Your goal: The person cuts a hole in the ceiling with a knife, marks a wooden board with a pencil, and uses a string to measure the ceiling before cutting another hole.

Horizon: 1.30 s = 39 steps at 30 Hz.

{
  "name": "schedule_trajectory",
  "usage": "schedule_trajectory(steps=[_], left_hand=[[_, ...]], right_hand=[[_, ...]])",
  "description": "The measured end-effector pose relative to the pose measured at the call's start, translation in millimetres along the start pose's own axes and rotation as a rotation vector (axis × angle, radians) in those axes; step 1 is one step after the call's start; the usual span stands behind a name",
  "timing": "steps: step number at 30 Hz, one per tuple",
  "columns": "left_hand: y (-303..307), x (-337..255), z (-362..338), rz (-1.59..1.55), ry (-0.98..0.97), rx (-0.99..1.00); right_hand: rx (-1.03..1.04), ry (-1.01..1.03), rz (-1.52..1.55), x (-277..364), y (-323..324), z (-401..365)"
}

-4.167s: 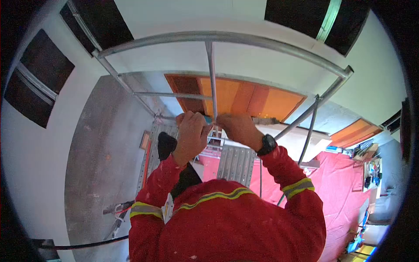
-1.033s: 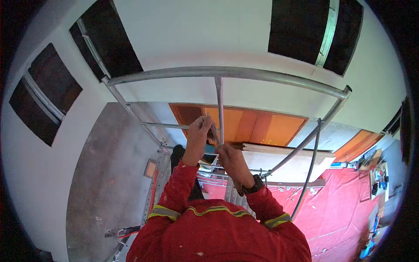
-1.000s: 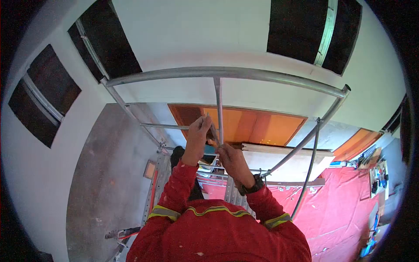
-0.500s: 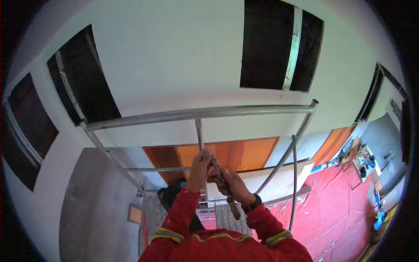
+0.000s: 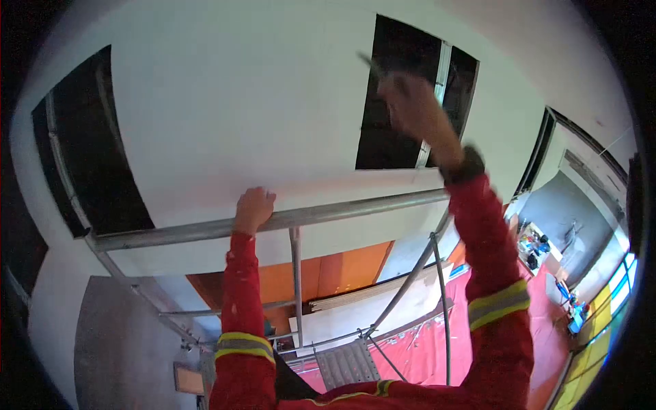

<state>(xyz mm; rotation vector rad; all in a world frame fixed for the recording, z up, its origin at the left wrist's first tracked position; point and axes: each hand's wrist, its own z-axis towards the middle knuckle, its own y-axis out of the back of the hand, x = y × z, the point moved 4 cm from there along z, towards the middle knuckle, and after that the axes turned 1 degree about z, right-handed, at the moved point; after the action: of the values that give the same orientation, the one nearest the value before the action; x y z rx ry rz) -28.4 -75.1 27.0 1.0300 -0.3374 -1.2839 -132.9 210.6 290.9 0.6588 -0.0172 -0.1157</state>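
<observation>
My left hand (image 5: 254, 208) is at the top scaffold rail (image 5: 355, 206), its fingers curled over the grey metal tube. Raised high on the right, my right hand (image 5: 413, 109) is smeared by motion in front of the dark rectangular opening (image 5: 400, 147) in the white panel (image 5: 253, 102). A thin dark blade-like tool (image 5: 367, 61) sticks out past its fingers toward the upper left; its handle is hidden in the closed hand. A metal stud (image 5: 443, 65) runs through the opening behind the hand.
More dark openings (image 5: 85, 147) lie at the left. Below the rail stand scaffold tubes (image 5: 410, 280) and a perforated platform (image 5: 347, 365). Red sheeting (image 5: 424, 352) covers the floor. A cluttered table (image 5: 543, 246) is at the lower right, and an orange door panel (image 5: 342, 277) is behind the frame.
Both hands were together on the tool below the rail. The left has let go and moved up to the rail; the right has swung up and right with the tool. The view has shifted.
</observation>
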Motion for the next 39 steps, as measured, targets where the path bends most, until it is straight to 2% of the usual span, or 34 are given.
schedule_trajectory(steps=[1,2,3,4,7,10,13,16,19,22,25,28,31,34,37,39], left_hand=[[-4,-4,8,0.007,-0.012,0.073],[10,-21,-4,0.029,-0.011,0.159],[21,-29,-11,0.05,-0.013,0.238],[25,-28,-8,0.013,-0.022,0.231],[26,-25,-11,-0.077,-0.047,0.227],[26,-22,-10,-0.125,-0.071,0.193],[22,-17,-10,-0.166,-0.093,0.171],[25,-17,-9,-0.182,-0.093,0.166],[24,-16,-11,-0.182,-0.103,0.145],[23,-14,-10,-0.178,-0.112,0.147],[21,-13,-9,-0.176,-0.134,0.115],[23,-14,-10,-0.176,-0.133,0.114],[24,-15,-11,-0.177,-0.125,0.129],[26,-15,-11,-0.186,-0.121,0.136],[27,-16,-12,-0.194,-0.125,0.143],[27,-16,-12,-0.195,-0.139,0.134]], right_hand=[[-0.096,0.401,-0.584,-15,9,49],[-0.336,0.712,-0.954,-32,18,94],[-0.28,0.508,-0.754,-55,19,132],[-0.234,0.307,-0.557,-73,18,164],[0.14,0.111,-1.046,-68,4,217],[-0.009,-0.346,-0.3,-28,5,203],[-0.029,-0.34,-0.317,-35,-7,208],[0.236,0.007,-1.029,-84,-24,235],[0.192,-0.152,-0.658,-71,-24,219],[0.185,0.275,-1.208,-98,-31,232],[-0.136,-0.088,0.288,-174,-30,245],[0.161,-0.095,-0.582,-90,-29,236],[0.079,0.56,-1.463,-111,-45,250],[0.074,0.562,-1.383,-121,-49,250],[-0.252,-0.179,-0.466,-89,-36,239],[-0.242,-0.113,-0.278,-90,-34,226]])
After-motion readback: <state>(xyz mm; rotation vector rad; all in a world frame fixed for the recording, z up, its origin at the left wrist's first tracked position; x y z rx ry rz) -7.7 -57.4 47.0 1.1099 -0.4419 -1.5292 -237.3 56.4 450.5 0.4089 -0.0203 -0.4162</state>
